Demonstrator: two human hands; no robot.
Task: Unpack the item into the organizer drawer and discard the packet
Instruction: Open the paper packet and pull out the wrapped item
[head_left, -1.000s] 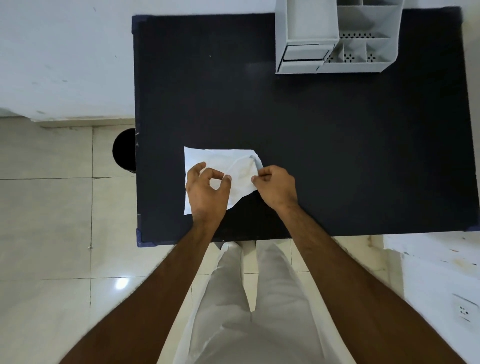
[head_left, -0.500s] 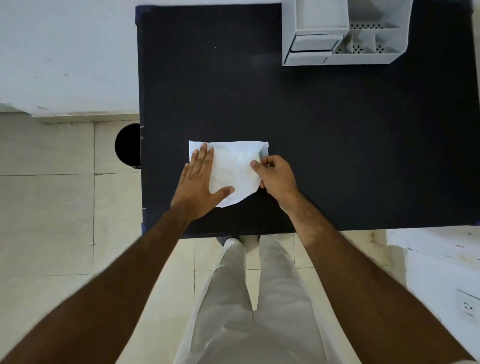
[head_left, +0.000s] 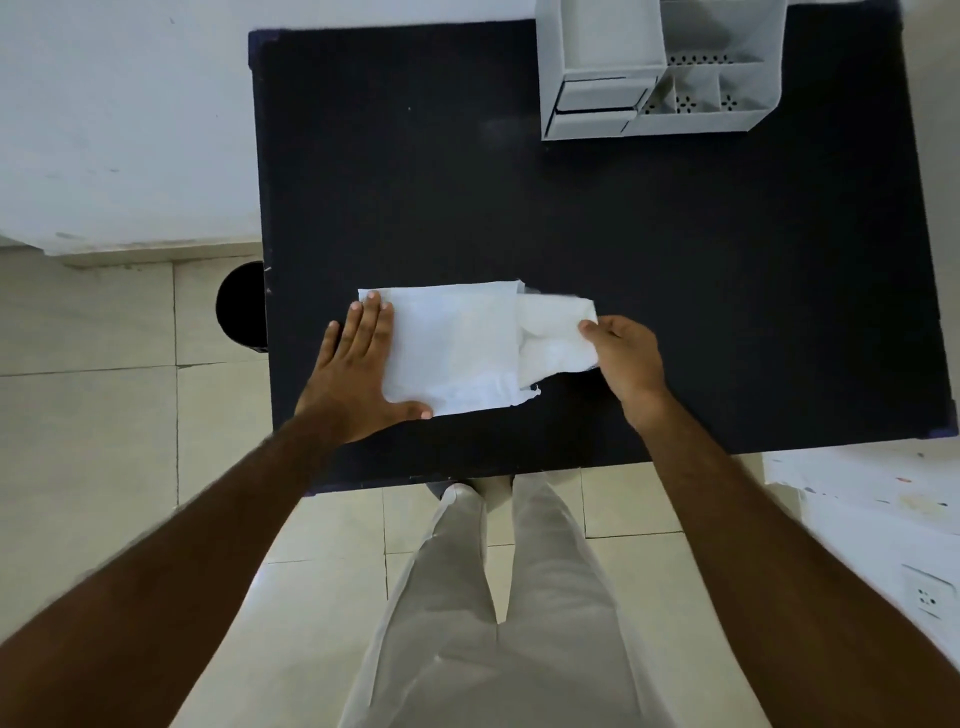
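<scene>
A white packet (head_left: 452, 348) lies flat on the black table (head_left: 571, 218) near its front edge. My left hand (head_left: 358, 374) presses flat on the packet's left end, fingers spread. A white folded item (head_left: 553, 332) sticks halfway out of the packet's torn right end. My right hand (head_left: 623, 358) pinches that item at its right edge. The grey organizer (head_left: 660, 67) stands at the table's far right, with a small drawer (head_left: 597, 101) at its front left, which looks closed.
A round black bin (head_left: 241, 306) stands on the tiled floor just left of the table. White walls run behind and to the left. A white ledge with a socket (head_left: 927, 597) is at the lower right. My legs are below the table's front edge.
My left hand flattened onto the packet and slid to its left end. My right hand drew the white item out to the right through the torn end.
</scene>
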